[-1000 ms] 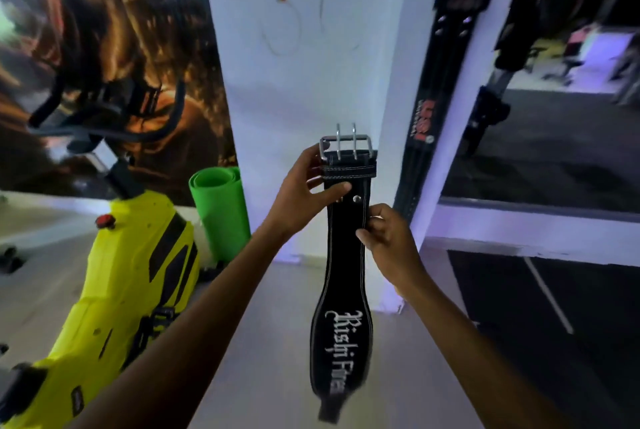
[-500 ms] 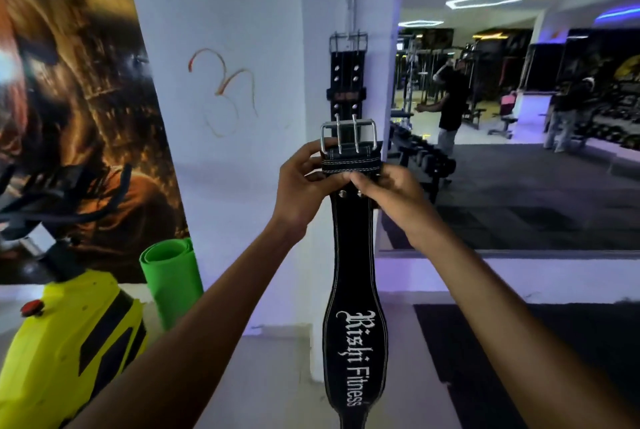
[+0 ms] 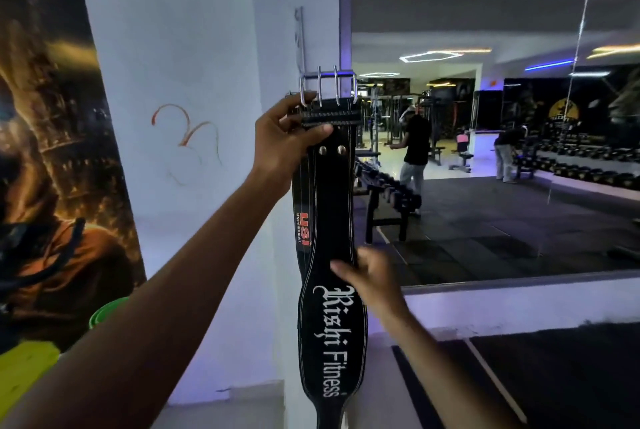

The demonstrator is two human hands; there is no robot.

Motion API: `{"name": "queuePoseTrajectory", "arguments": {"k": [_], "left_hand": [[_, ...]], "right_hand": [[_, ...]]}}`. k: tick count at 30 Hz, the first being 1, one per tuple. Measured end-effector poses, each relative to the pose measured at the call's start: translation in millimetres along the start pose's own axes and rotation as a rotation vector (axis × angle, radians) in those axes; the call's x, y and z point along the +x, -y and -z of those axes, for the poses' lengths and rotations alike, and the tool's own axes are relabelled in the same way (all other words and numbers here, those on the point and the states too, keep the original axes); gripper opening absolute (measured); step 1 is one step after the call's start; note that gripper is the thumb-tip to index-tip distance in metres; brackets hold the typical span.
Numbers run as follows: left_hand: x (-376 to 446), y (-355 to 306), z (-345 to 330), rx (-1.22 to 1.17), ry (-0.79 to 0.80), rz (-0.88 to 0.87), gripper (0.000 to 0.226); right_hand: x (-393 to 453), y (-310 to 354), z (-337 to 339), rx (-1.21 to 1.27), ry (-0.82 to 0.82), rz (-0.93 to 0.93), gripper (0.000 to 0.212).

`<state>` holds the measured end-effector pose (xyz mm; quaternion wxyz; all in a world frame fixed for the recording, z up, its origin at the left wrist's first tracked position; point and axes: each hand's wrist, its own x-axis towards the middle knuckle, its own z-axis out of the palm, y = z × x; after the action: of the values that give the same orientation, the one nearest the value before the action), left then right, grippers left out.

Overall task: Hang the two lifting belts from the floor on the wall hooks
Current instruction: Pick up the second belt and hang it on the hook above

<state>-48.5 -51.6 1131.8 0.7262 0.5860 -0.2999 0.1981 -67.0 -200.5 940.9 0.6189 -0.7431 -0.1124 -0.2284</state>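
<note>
A black lifting belt (image 3: 330, 335) with white "Rishi Fitness" lettering hangs straight down in front of the white pillar's corner. My left hand (image 3: 284, 137) grips it just under its steel two-prong buckle (image 3: 327, 85). Lower down, my right hand (image 3: 370, 276) touches the belt's right edge with loosely curled fingers. Behind it, flat against the pillar, hangs a second black belt (image 3: 302, 220) with a red "USI" label, mostly hidden. A thin metal hook strip (image 3: 300, 40) runs up the pillar above the buckle.
The white pillar (image 3: 194, 82) stands directly ahead, with a dark poster (image 3: 52, 151) to its left. A large wall mirror (image 3: 485, 134) on the right reflects dumbbell racks and people. A green rolled mat (image 3: 107, 310) and a yellow exercise bike (image 3: 24, 369) sit low at left.
My left hand has lifted the belt's buckle higher against the pillar, covering the hanging belt's top. My right hand has left the buckle and dropped to the belt's middle.
</note>
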Motion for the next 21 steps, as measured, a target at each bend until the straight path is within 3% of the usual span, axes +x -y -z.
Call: {"name": "queuePoseTrajectory", "arguments": {"k": [5,11,14,19,21], "left_hand": [[2.7,3.8,2.5,0.003,0.003,0.014,0.054],[1.2,5.4,4.5,0.002,0.004,0.024,0.051],[1.6,3.3,4.2,0.018,-0.004,0.007,0.05],[6.7,-4.1,9.3,0.017,-0.063,-0.009,0.046],[8.6,-2.2,14.4,0.035,-0.079,-0.001,0.046]], "right_hand": [[-33.9,-49.7,-5.8,-0.053,0.023,-0.148,0.042],[25.5,62.3,10.9,0.089,-0.071,0.054,0.015],[42.7,91.6,13.3,0.124,-0.057,0.135,0.015],[-5.1,12.6,-4.7,0.107,0.013,-0.025,0.012],[-38.4,-29.6,-9.5,0.098,0.035,-0.14,0.027]]}}
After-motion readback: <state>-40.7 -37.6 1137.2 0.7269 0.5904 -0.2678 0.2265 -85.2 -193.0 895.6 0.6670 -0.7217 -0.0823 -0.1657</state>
